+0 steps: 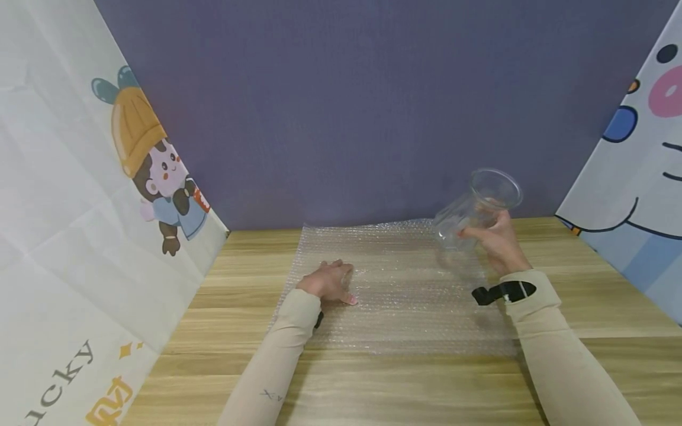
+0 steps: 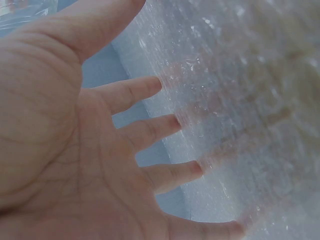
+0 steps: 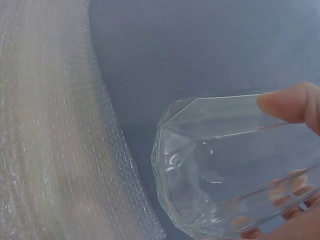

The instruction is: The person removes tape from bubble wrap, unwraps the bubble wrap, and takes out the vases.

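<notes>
A clear glass vase [image 1: 452,223] with faceted sides and a flared round rim is in my right hand [image 1: 499,242]. It tilts above the right part of a bubble wrap sheet [image 1: 399,284], its rim up to the right. In the right wrist view, thumb and fingers grip the vase [image 3: 200,155] from both sides, and its thick base points left. My left hand [image 1: 329,280] is over the left part of the sheet. The left wrist view shows this hand [image 2: 100,145] with spread, straight fingers, their tips touching the bubble wrap [image 2: 240,100].
The bubble wrap lies flat on a wood-grain table [image 1: 245,284], its far edge near a purple-grey back panel [image 1: 346,106]. White printed cloths stand as side walls, a cartoon child [image 1: 170,177] on the left one and a cartoon face on the right one.
</notes>
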The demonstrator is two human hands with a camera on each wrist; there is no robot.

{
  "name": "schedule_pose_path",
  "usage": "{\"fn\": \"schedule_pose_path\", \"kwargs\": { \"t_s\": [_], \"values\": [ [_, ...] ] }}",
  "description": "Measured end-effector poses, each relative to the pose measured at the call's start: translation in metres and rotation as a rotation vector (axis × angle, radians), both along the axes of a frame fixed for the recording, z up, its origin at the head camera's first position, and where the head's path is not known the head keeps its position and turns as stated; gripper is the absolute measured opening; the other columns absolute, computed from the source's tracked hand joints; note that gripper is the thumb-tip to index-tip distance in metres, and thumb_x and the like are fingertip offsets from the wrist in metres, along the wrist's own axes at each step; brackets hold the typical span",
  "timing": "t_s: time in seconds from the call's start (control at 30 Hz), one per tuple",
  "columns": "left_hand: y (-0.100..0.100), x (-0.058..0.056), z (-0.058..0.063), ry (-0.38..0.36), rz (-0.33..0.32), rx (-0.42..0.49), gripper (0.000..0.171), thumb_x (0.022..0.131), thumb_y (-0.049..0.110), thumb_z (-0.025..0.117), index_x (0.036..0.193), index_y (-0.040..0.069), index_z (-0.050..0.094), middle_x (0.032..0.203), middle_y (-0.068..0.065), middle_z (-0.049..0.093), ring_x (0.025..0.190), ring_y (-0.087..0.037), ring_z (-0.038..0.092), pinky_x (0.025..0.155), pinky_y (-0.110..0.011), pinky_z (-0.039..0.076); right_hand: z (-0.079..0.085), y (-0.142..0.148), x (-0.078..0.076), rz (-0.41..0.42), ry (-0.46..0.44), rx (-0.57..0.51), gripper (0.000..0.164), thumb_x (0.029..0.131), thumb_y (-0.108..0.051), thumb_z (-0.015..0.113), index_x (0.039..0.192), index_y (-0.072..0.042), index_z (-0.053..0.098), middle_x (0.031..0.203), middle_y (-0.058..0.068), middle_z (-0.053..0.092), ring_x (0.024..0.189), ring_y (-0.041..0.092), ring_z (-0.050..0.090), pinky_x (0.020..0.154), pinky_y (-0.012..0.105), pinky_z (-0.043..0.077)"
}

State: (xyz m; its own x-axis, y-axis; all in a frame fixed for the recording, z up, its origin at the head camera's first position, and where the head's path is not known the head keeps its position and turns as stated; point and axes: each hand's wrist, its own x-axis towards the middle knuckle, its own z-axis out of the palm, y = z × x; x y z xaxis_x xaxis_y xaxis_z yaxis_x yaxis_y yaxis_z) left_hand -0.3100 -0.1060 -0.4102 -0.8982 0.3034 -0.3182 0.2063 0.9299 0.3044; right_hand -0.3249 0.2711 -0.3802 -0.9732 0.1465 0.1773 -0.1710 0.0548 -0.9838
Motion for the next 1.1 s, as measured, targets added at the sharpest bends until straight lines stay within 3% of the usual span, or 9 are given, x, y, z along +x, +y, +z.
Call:
{"fn": "schedule_pose_path", "kwargs": {
  "t_s": [0.13,0.33,0.47,0.73,1.1],
  "values": [
    [-0.001,0.000,0.000,0.003,-0.003,0.007,0.096,0.081,0.050,0.083,0.161,0.026,0.034,0.172,-0.006,0.019,0.158,-0.044,0.010,0.115,-0.079,0.023,0.000,0.002,0.000,0.007,0.036,-0.028,0.097,0.076,0.016,0.075,0.155,-0.021,0.031,0.127,-0.017,0.041,0.113,0.004,0.039,0.088,0.015,0.046],
    [0.000,0.000,0.000,0.006,-0.005,0.004,0.097,0.081,0.051,0.083,0.161,0.026,0.034,0.172,-0.006,0.019,0.158,-0.044,0.010,0.115,-0.079,0.023,-0.002,0.003,-0.002,0.009,0.093,-0.111,0.079,0.073,0.022,0.073,0.131,-0.027,0.049,0.124,-0.012,0.045,0.108,0.008,0.044,0.074,0.014,0.053],
    [0.000,0.000,0.000,0.006,0.000,0.001,0.097,0.081,0.051,0.083,0.161,0.026,0.034,0.172,-0.005,0.019,0.158,-0.044,0.010,0.114,-0.079,0.023,-0.003,0.003,-0.003,0.017,0.123,-0.153,0.071,0.072,0.025,0.071,0.122,-0.023,0.056,0.123,-0.008,0.049,0.104,0.011,0.049,0.071,0.017,0.055],
    [0.001,0.000,-0.001,0.010,0.001,0.000,0.097,0.081,0.051,0.083,0.160,0.026,0.034,0.172,-0.005,0.019,0.158,-0.043,0.011,0.114,-0.079,0.024,-0.005,0.007,-0.003,-0.020,0.099,-0.099,0.077,0.074,0.023,0.070,0.127,-0.029,0.047,0.127,-0.011,0.045,0.109,0.011,0.052,0.069,0.019,0.059],
    [0.002,0.001,-0.001,0.011,-0.005,0.011,0.098,0.081,0.050,0.083,0.162,0.027,0.032,0.172,-0.005,0.019,0.158,-0.044,0.010,0.115,-0.078,0.023,-0.006,0.012,-0.005,-0.030,0.127,-0.163,0.073,0.068,0.030,0.069,0.116,-0.023,0.053,0.121,-0.011,0.056,0.109,0.009,0.052,0.067,0.018,0.057]
  ]
}}
